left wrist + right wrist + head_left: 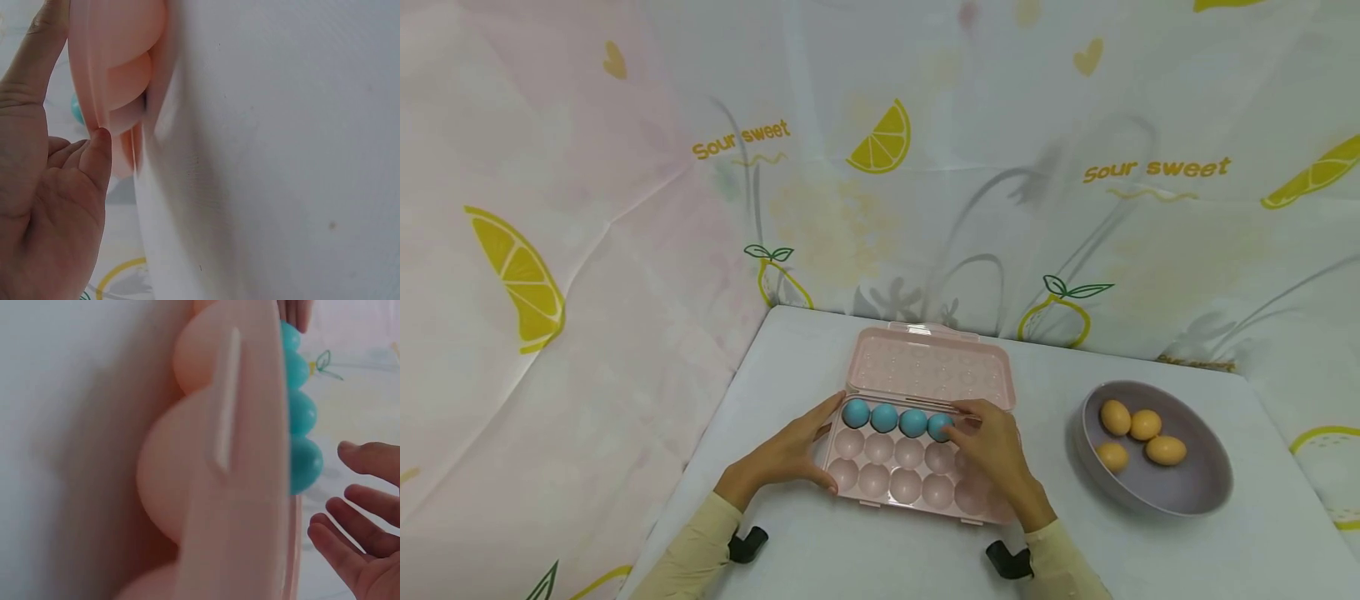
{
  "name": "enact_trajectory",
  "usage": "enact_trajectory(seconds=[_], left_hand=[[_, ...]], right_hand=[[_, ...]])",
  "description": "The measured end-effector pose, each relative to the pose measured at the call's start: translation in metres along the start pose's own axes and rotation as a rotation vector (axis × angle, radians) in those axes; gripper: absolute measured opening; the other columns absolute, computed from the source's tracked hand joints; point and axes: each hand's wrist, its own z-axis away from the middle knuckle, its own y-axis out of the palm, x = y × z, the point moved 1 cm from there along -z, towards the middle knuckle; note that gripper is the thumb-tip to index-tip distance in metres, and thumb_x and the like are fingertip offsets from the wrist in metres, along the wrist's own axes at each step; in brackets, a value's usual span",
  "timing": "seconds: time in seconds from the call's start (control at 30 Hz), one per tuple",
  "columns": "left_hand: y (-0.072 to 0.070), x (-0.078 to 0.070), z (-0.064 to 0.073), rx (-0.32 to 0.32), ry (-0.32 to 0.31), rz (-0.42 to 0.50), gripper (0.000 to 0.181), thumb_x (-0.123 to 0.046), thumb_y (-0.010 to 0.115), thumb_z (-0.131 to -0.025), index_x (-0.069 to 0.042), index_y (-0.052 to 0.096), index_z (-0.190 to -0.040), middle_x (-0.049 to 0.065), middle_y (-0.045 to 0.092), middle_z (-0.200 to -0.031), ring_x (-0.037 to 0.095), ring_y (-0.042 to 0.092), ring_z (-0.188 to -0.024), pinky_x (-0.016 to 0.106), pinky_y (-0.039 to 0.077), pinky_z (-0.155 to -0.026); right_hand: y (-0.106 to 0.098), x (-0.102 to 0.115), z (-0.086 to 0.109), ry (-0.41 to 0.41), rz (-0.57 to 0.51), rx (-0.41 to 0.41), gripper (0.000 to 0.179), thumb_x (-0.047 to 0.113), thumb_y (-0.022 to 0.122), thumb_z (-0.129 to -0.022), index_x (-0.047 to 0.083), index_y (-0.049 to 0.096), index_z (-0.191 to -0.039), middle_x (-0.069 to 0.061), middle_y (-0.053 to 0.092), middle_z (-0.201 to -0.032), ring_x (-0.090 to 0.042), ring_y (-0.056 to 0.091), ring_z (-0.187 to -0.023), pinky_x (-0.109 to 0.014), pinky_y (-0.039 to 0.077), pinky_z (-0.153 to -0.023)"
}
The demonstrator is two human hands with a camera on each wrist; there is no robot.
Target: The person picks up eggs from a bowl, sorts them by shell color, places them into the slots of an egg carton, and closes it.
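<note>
In the tray (874, 481), at one o'clock, an egg (937, 425) was ungripped by the right hand (996, 450), fingers loosely spread; the nine-o'clock end was held by the left hand (784, 450). Probably slippery, the egg was best side-pinched.

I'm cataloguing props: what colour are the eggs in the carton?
The eggs in the carton are turquoise blue, clearest in the head view.

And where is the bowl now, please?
In the head view, the bowl stands on the right side of the table, right of the egg box.
</note>
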Motion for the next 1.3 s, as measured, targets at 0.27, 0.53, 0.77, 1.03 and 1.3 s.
enact_trajectory(seconds=[0.27, 0.53, 0.77, 1.03, 1.3], left_hand=[[-0.002, -0.001, 0.0, 0.001, -0.013, -0.004, 0.142, -0.033, 0.097, -0.05, -0.009, 0.008, -0.157, 0.005, 0.012, -0.162, 0.014, 0.017, -0.146, 0.029, 0.035, -0.111], [-0.002, -0.001, -0.001, 0.006, -0.016, 0.003, 0.142, -0.037, 0.096, -0.05, -0.009, 0.008, -0.157, 0.006, 0.012, -0.163, 0.014, 0.017, -0.146, 0.029, 0.035, -0.111], [-0.001, -0.003, -0.001, 0.005, -0.011, 0.019, 0.141, -0.036, 0.096, -0.051, -0.009, 0.008, -0.157, 0.006, 0.011, -0.163, 0.014, 0.016, -0.146, 0.029, 0.034, -0.111], [-0.001, 0.0, 0.0, 0.006, 0.003, 0.023, 0.141, -0.039, 0.095, -0.051, -0.009, 0.008, -0.157, 0.007, 0.012, -0.162, 0.013, 0.016, -0.146, 0.03, 0.034, -0.112], [0.0, -0.002, 0.0, 0.004, -0.013, -0.004, 0.141, -0.04, 0.095, -0.051, -0.008, 0.008, -0.157, 0.008, 0.012, -0.162, 0.015, 0.016, -0.146, 0.031, 0.034, -0.112]], right_hand=[[-0.02, -0.001, -0.01, -0.068, -0.036, -0.048, 0.04, 0.006, 0.083, -0.075, -0.002, 0.069, -0.112, -0.016, 0.068, -0.109, -0.034, 0.069, -0.096, -0.038, 0.06, -0.079], [-0.047, -0.012, -0.014, -0.176, 0.061, -0.16, 0.039, 0.002, 0.084, -0.072, -0.004, 0.07, -0.107, -0.016, 0.069, -0.103, -0.034, 0.068, -0.093, -0.038, 0.06, -0.076], [-0.073, -0.023, -0.009, -0.206, 0.15, -0.25, 0.039, -0.001, 0.084, -0.071, -0.007, 0.07, -0.106, -0.02, 0.07, -0.101, -0.036, 0.068, -0.091, -0.043, 0.059, -0.074], [-0.1, -0.038, 0.006, -0.174, 0.249, -0.304, 0.039, -0.002, 0.085, -0.068, -0.007, 0.071, -0.104, -0.02, 0.07, -0.099, -0.036, 0.068, -0.086, -0.045, 0.057, -0.072], [-0.13, -0.052, 0.021, -0.08, 0.343, -0.293, 0.036, 0.003, 0.082, -0.072, -0.006, 0.071, -0.105, -0.021, 0.068, -0.099, -0.037, 0.067, -0.085, -0.039, 0.056, -0.07]])
